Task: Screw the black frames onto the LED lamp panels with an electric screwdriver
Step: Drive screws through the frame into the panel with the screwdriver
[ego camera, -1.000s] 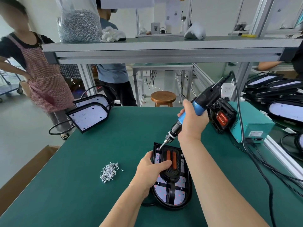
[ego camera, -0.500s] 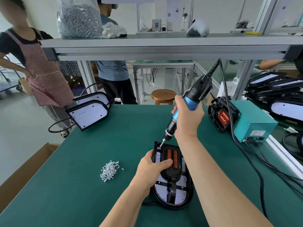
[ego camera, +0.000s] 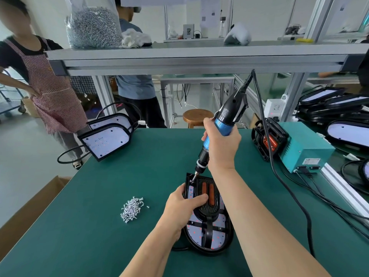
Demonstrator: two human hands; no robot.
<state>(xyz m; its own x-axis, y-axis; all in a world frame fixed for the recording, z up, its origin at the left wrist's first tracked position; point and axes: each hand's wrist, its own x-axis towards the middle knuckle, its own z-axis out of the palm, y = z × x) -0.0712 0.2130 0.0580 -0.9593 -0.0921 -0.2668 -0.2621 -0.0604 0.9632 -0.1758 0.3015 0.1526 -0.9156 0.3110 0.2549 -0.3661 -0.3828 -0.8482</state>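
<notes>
gripping the electric screwdriver (ego camera: 223, 120) in the right hand (ego camera: 221, 144), fingers curled round the blue barrel, bit slanted down into the far left corner of the black frame (ego camera: 207, 211). pinning that frame onto the led lamp panel (ego camera: 209, 238) with the left hand (ego camera: 183, 206), thumb laid across the top, fingers hooked on the left edge, all lying flat on the green bench mat (ego camera: 89, 196) near the front. likely to cam out or cross-thread with the driver leaning like this rather than standing square over the hole. could skid off the screw head and gouge the white led board, or jab the left fingertips just beside the bit. may nudge the frame off its holes if held too loosely. might snag on the power cord (ego camera: 279, 176) trailing off to the right. spare screws (ego camera: 131, 209) heaped just left of the panel.
</notes>
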